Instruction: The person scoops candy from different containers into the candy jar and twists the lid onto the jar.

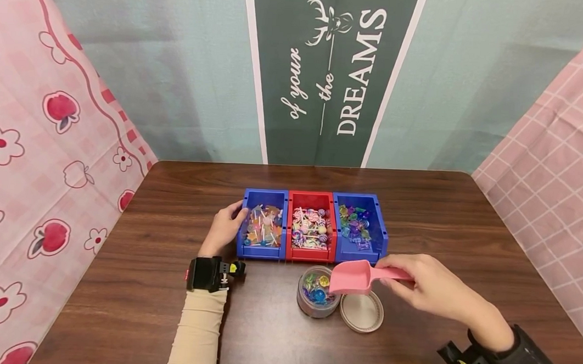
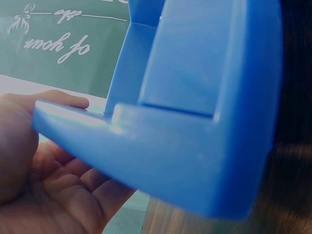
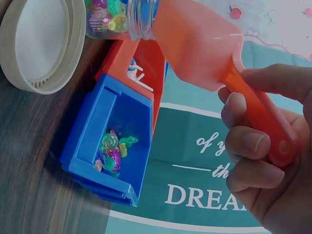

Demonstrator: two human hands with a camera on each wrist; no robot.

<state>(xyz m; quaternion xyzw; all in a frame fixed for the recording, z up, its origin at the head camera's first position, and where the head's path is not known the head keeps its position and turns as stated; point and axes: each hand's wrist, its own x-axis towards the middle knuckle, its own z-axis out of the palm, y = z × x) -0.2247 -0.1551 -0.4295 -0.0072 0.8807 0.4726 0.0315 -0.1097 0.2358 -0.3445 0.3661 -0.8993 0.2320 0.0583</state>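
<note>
My right hand (image 1: 432, 283) grips the handle of a pink scoop (image 1: 353, 277), its blade over the right rim of a clear jar (image 1: 316, 311) of colourful translucent pieces. No pieces show in the scoop's blade in the head view. At the left, my left hand (image 1: 224, 226) holds the side wall of a blue bin (image 1: 261, 252) containing star-like pieces and small sticks; in the left wrist view the thumb and fingers lie on either side of this blue wall (image 2: 146, 156). A red bin (image 1: 310, 254) of candy-like swirls and a right blue bin (image 3: 87, 151) with shiny gem-like pieces adjoin it.
A round pale lid (image 1: 362, 312) lies inside-up on the wooden table (image 1: 171, 214), close to the jar's right side. Behind the table's far edge hangs a green cloth (image 1: 333, 145) with lettering. Pink patterned cloths (image 1: 54, 180) flank both sides.
</note>
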